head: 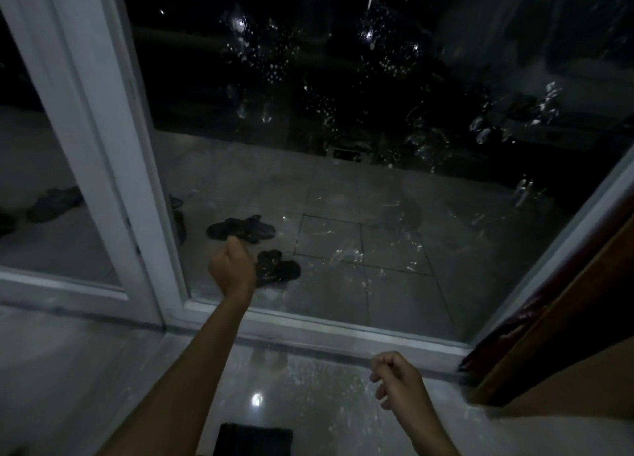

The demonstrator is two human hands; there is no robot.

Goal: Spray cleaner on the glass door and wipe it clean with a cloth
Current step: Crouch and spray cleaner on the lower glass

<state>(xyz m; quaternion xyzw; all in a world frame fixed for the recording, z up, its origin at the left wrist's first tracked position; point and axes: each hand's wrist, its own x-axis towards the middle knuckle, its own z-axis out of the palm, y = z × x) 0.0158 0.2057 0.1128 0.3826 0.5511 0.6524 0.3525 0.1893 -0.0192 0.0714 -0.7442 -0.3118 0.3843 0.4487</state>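
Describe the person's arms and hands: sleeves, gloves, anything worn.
The left hand and the right hand are bare, with no gloves. The left forearm and the right forearm are bare too, with no sleeve in view down to the picture's bottom edge. No watch, bracelet or ring shows, though the dim light could hide something small.

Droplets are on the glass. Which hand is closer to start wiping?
Left, likely. The left hand is up at the glass door beside the white frame; the right hand hangs low over the floor. No cloth shows in either.
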